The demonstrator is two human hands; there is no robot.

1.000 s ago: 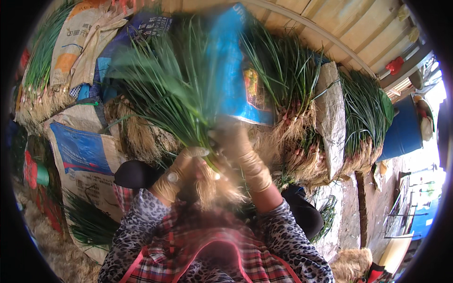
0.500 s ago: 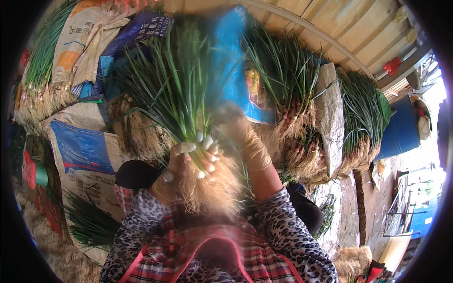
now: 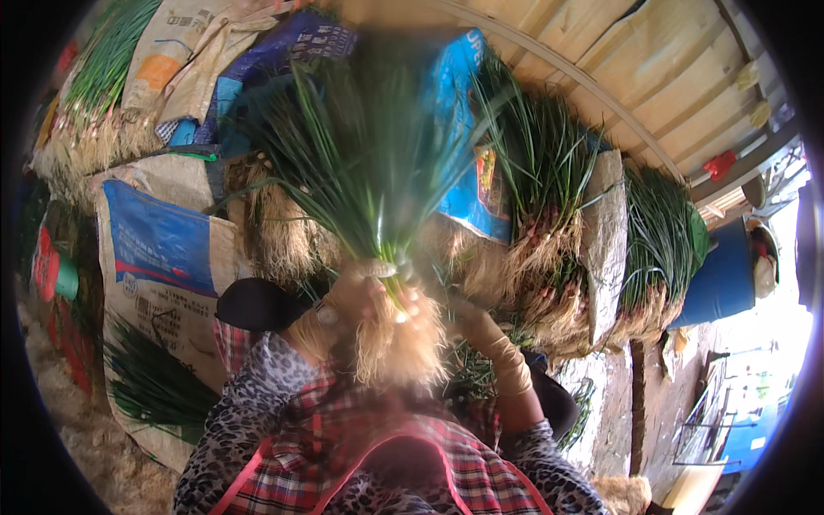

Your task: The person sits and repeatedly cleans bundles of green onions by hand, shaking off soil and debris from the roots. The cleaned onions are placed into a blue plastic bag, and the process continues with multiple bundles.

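Note:
A bunch of spring onions (image 3: 378, 202) stands in front of me, its green leaves fanning upward and its pale roots (image 3: 399, 348) hanging down. My gloved left hand (image 3: 348, 292) is wrapped round the bunch near the white bulbs, thumb across the front. To the right of the roots and apart from them is my gloved right hand (image 3: 476, 326), low and smeared by motion, so its fingers cannot be made out. Loose green leaves (image 3: 472, 369) lie just below that hand.
Piles of spring onions (image 3: 541, 172) lie ahead, with another stack (image 3: 657, 232) farther right and one (image 3: 103, 77) at far left. Printed sacks (image 3: 163, 240) spread on the left, with cut greens (image 3: 154, 378) on them. A blue barrel (image 3: 717, 270) stands right.
My right hand has moved from beside the leaves down and right, away from the bunch. The left hand keeps its hold. My view has shifted slightly.

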